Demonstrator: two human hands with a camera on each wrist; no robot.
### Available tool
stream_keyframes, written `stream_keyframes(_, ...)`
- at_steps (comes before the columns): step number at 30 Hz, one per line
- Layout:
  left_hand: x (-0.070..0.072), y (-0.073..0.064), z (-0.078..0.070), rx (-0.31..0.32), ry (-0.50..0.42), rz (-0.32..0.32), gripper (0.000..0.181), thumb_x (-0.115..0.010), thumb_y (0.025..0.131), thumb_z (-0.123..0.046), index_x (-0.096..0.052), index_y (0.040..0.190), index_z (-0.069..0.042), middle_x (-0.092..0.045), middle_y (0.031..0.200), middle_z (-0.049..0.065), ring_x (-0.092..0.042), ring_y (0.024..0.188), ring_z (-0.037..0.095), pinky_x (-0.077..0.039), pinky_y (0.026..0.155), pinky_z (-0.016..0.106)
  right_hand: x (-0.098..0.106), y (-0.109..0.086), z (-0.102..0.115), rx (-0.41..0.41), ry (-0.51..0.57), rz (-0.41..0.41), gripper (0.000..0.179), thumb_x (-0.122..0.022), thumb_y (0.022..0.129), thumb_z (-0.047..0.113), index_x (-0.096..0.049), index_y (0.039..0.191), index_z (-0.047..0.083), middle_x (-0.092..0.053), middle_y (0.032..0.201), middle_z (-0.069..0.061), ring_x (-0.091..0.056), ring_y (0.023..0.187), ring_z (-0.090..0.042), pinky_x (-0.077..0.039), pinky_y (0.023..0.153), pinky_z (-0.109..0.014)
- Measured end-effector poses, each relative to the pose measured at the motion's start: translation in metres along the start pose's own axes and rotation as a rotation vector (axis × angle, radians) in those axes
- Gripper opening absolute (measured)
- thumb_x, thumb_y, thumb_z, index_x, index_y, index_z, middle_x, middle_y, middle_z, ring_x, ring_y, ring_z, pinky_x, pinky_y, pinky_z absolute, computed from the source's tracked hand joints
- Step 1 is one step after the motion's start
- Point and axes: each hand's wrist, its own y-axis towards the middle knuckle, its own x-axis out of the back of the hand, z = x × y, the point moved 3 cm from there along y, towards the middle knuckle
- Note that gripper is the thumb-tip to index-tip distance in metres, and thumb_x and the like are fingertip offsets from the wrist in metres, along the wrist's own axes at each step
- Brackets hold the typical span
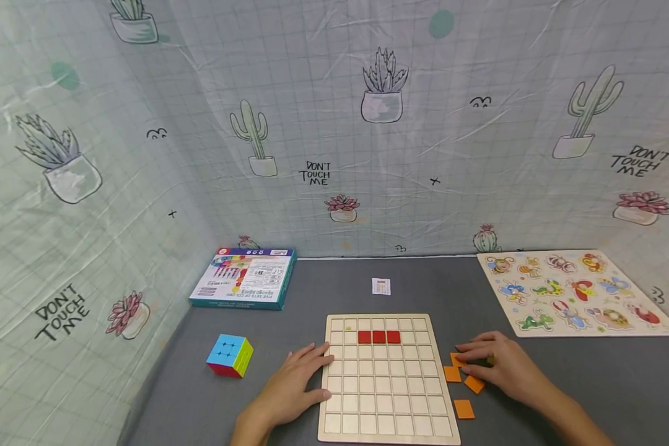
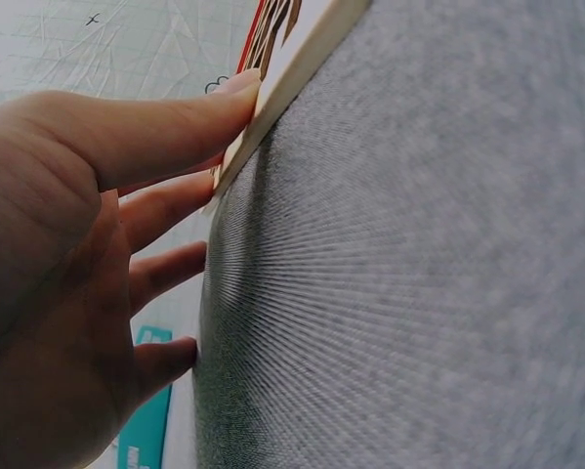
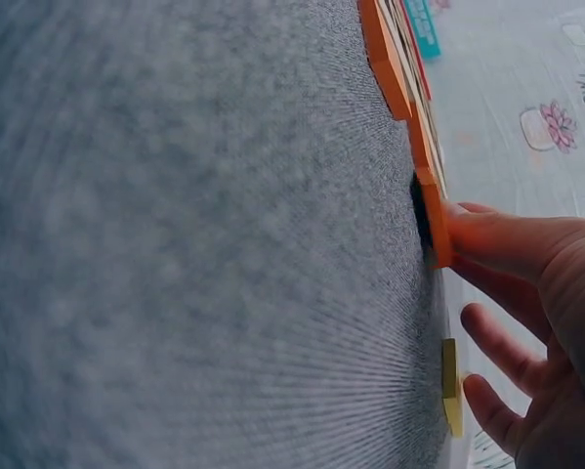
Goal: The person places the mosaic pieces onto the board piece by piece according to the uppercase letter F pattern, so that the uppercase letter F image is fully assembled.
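Note:
A pale wooden grid board [image 1: 389, 441] lies in front, with three red square tiles [image 1: 379, 337] side by side in an upper row. My left hand [image 1: 292, 383] rests at its left edge, fingers spread; in the left wrist view the thumb [image 2: 189, 122] touches the board's side. Right of the board are several orange square tiles [image 1: 464, 409]. My right hand [image 1: 504, 365] is over the upper ones, its thumb and forefinger pinching an orange tile [image 3: 435, 220]. A yellow piece [image 3: 451, 386] lies beneath the other fingers, mostly hidden by the hand in the head view.
A puzzle cube [image 1: 230, 356] sits left of the left hand. Behind it lies a flat boxed set [image 1: 245, 279]. A small printed card [image 1: 381, 286] is beyond the board, and an insect picture board [image 1: 580, 291] lies at the back right. Patterned sheeting [image 1: 334, 124] walls off the dark tabletop.

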Motion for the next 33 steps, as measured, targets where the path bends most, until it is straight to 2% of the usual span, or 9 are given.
stream_keyframes(6,0.0,0.0,0.0,-0.002,0.007,-0.004,0.06,-0.076,0.089,-0.035,-0.058,0.144,-0.019,-0.044,0.162,0.001,-0.036,0.151,0.04,-0.023,0.12,0.074,0.0,0.002,0.002,-0.032,0.002,0.022,0.018,-0.085,0.081,0.026,-0.083,0.099,0.03,-0.079,0.107,0.013,-0.061,0.095,-0.004,-0.053,0.074,-0.022)
stream_keyframes(12,0.0,-0.001,0.0,0.014,0.0,0.004,0.06,-0.075,0.09,-0.034,-0.058,0.144,-0.018,-0.044,0.163,0.0,-0.035,0.152,0.04,-0.021,0.121,0.073,0.001,0.003,0.004,-0.031,-0.001,0.023,0.02,-0.083,0.082,0.02,-0.083,0.1,0.03,-0.078,0.106,0.013,-0.062,0.092,-0.002,-0.053,0.073,-0.021)
stream_keyframes(18,0.0,-0.001,0.0,0.007,0.0,0.004,0.06,-0.076,0.089,-0.034,-0.058,0.144,-0.018,-0.044,0.163,0.0,-0.036,0.152,0.04,-0.022,0.121,0.074,0.003,0.006,0.005,0.026,-0.003,0.038,0.019,-0.083,0.082,0.02,-0.084,0.099,0.028,-0.08,0.106,0.011,-0.072,0.096,-0.013,-0.061,0.08,-0.035)
stream_keyframes(21,0.0,0.0,0.0,0.002,0.005,0.004,0.06,-0.076,0.089,-0.034,-0.058,0.144,-0.019,-0.044,0.163,0.0,-0.036,0.152,0.039,-0.022,0.121,0.073,0.004,0.008,0.005,0.038,0.009,0.064,0.018,-0.083,0.082,0.021,-0.084,0.099,0.026,-0.081,0.105,0.008,-0.075,0.098,-0.017,-0.062,0.08,-0.037)
stream_keyframes(29,0.0,-0.001,0.0,-0.001,0.003,-0.002,0.059,-0.076,0.089,-0.033,-0.059,0.144,-0.018,-0.044,0.162,0.001,-0.036,0.151,0.04,-0.023,0.121,0.073,0.017,0.015,0.011,0.048,0.054,0.079,0.018,-0.08,0.084,0.013,-0.083,0.102,0.014,-0.08,0.106,-0.004,-0.077,0.097,-0.024,-0.063,0.076,-0.029)
stream_keyframes(33,0.0,0.0,0.001,0.002,0.003,-0.002,0.06,-0.076,0.089,-0.034,-0.059,0.144,-0.018,-0.044,0.162,0.001,-0.036,0.151,0.04,-0.022,0.121,0.073,0.022,0.019,0.021,0.052,0.106,0.033,0.016,-0.081,0.085,0.014,-0.083,0.101,0.014,-0.079,0.108,-0.002,-0.075,0.098,-0.022,-0.061,0.074,-0.021)
